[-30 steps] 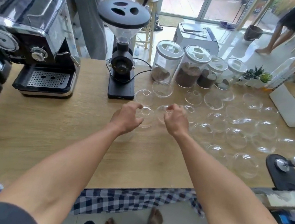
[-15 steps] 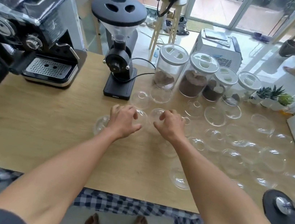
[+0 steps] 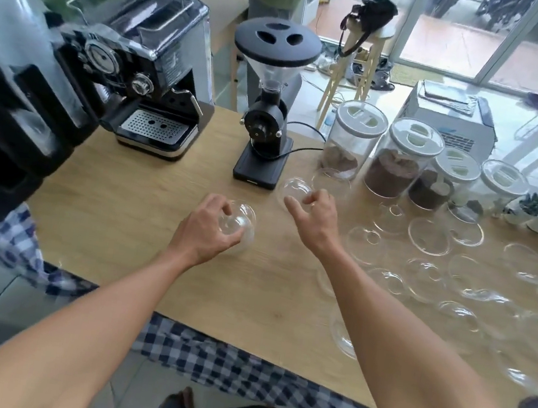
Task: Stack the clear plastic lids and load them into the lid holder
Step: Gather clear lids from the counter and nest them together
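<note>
Two hands: gathering step, stack barely begun.
Left hand (image 3: pixel 208 230): fingers curled round domed lids (image 3: pixel 239 222).
Right hand (image 3: pixel 316 215): fingers pinch lid (image 3: pixel 296 187) just beyond fingertips.
Next: nest it onto left's lids.
Holder: not identifiable.

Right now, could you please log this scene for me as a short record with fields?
surface: wooden table
left hand: grips a clear dome lid
right hand: fingers curled at another lid; grip unclear
loose lids: spread over the table's right side
behind: grinder, espresso machine, four jars
lid holder: cannot be identified
</note>
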The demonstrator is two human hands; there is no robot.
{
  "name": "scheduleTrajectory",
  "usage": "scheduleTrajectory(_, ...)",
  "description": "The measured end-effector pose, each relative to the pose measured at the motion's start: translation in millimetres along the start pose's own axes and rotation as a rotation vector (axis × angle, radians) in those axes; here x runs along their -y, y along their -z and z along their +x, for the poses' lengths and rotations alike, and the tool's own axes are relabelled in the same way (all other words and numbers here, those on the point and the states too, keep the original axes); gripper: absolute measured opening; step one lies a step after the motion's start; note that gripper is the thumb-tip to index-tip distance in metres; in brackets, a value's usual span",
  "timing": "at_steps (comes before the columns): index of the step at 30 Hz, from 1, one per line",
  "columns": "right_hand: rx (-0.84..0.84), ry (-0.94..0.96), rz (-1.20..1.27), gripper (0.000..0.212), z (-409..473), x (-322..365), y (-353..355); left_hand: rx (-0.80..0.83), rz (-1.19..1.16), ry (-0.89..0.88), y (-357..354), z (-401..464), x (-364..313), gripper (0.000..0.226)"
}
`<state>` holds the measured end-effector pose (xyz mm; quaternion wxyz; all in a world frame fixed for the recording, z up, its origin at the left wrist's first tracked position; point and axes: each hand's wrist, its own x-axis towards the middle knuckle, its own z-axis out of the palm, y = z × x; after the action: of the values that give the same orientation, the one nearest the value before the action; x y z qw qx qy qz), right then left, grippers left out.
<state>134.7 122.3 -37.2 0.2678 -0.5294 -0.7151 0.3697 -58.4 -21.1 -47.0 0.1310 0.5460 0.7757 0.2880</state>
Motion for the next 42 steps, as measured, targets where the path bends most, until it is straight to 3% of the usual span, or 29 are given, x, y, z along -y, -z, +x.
scheduleTrajectory(8, 0.034, 0.002, -0.026, 0.037, -18, 4, -31, 0.08, -0.097, 0.071, -18, -6, 21, 0.061)
scheduleTrajectory(16, 0.081, 0.033, -0.036, 0.063, -33, 18, -53, 0.106, -0.269, 0.11, -17, -3, 30, 0.078)
scheduleTrajectory(23, 0.221, 0.075, -0.113, 0.089, -43, 36, -89, -0.023, -0.452, 0.313, 1, -5, 51, 0.048)
scheduleTrajectory(31, 0.197, 0.068, -0.202, 0.108, -60, 30, -107, 0.017, -0.419, 0.296, 3, 6, 60, 0.038)
scheduleTrajectory(34, 0.082, 0.022, -0.124, 0.097, -66, 30, -104, 0.068, -0.412, 0.328, -1, 11, 56, 0.04)
scheduleTrajectory(39, -0.036, -0.34, 0.089, 0.061, -67, 30, -98, 0.149, -0.446, 0.435, -6, 14, 52, 0.048)
scheduleTrajectory(42, -0.028, -0.456, 0.152, 0.049, -69, 31, -101, 0.175, -0.489, 0.503, -11, 15, 53, 0.038)
